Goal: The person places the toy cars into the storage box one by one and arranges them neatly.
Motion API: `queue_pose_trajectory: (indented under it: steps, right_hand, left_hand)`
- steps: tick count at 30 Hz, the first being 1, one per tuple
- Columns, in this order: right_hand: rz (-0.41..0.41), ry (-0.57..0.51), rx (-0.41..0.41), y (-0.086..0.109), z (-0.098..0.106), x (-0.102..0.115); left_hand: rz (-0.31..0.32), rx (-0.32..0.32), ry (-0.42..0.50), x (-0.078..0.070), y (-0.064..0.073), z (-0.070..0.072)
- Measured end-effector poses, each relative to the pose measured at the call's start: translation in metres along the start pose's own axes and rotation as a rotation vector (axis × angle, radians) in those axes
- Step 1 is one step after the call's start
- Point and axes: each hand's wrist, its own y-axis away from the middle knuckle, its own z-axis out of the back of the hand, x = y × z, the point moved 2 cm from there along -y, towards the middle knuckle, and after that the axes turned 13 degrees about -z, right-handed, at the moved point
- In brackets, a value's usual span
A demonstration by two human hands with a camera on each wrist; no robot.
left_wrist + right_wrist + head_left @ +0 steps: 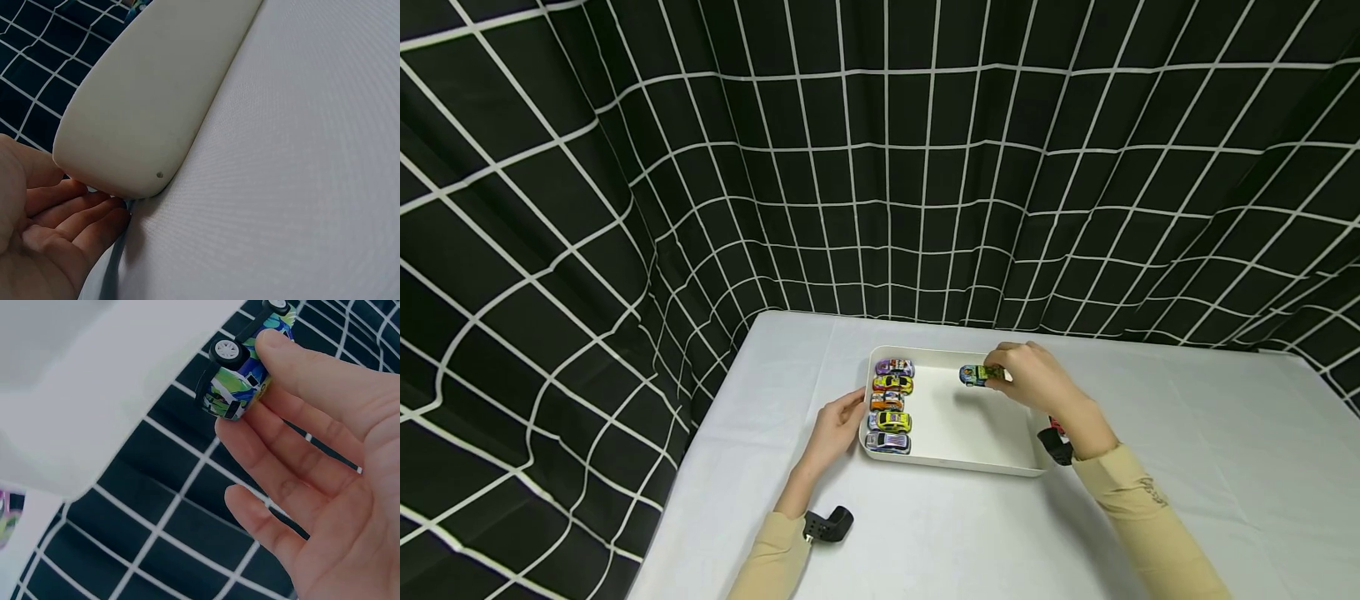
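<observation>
My right hand (1033, 373) pinches a blue-green toy car (973, 375) between thumb and fingers, above the far right part of a white tray (955, 462). In the right wrist view the car (240, 378) is tilted, its wheels showing. Inside the tray, along the left end, several toy cars stand in a column: a purple car (895, 367), a red-and-yellow car (892, 384), an orange car (887, 402), a yellow car (890, 422) and a silver car (888, 442). My left hand (837, 427) rests its extended fingers against the tray's left end wall (125, 181).
A white cloth (925, 533) covers the table. Black curtains with a white grid (910, 183) hang behind and at the sides. Just right of the tray, a small red thing (1056, 425) shows, partly hidden by the right wrist's camera (1056, 447).
</observation>
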Motion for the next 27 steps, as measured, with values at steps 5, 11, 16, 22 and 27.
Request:
queue_pose_trajectory:
  steps: [5,11,16,22,27]
  right_hand:
    - [0.006,-0.003,0.031,-0.010,-0.014,0.002]
    - [0.015,0.014,0.039,-0.021,-0.029,0.003]
    - [-0.010,0.012,0.055,-0.030,-0.040,0.004]
    - [-0.014,0.019,0.061,-0.040,-0.053,0.009]
    - [-0.039,0.011,0.070,-0.044,-0.059,0.012]
  left_hand:
    - [0.004,0.006,-0.001,0.000,0.000,0.000]
    - [0.010,0.007,0.000,-0.001,0.000,0.000]
    - [0.007,0.004,0.000,-0.001,0.000,0.000]
    - [0.006,-0.001,-0.005,-0.002,0.000,0.001]
    - [0.008,0.001,-0.001,-0.001,0.000,0.001]
